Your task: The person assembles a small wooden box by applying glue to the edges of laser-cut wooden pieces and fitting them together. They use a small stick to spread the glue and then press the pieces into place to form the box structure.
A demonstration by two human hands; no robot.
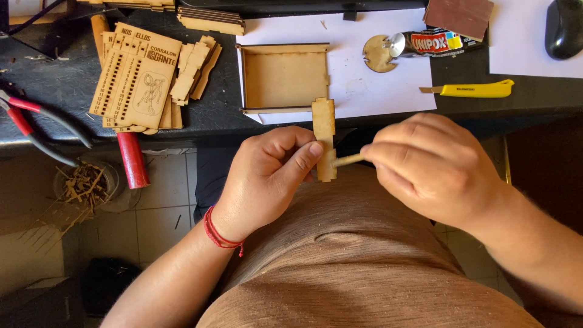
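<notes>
The left hand [267,173] pinches a notched wooden strip [324,138] upright, while the right hand [434,167] grips a small stick [346,160] touching it.

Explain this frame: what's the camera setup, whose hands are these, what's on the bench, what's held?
There is one view, from a camera worn on a person's head, looking down past their lap at a dark workbench. No machine is involved; both hands are the wearer's own.

The left hand, with a red string bracelet on its wrist, pinches a small notched wooden strip upright. The right hand holds a thin wooden stick, its tip against that strip.

On the bench lie an open shallow wooden box on white paper, stacks of laser-cut wooden panels, a glue tube beside a round wooden disc, a yellow utility knife, red-handled pliers and a computer mouse.
</notes>
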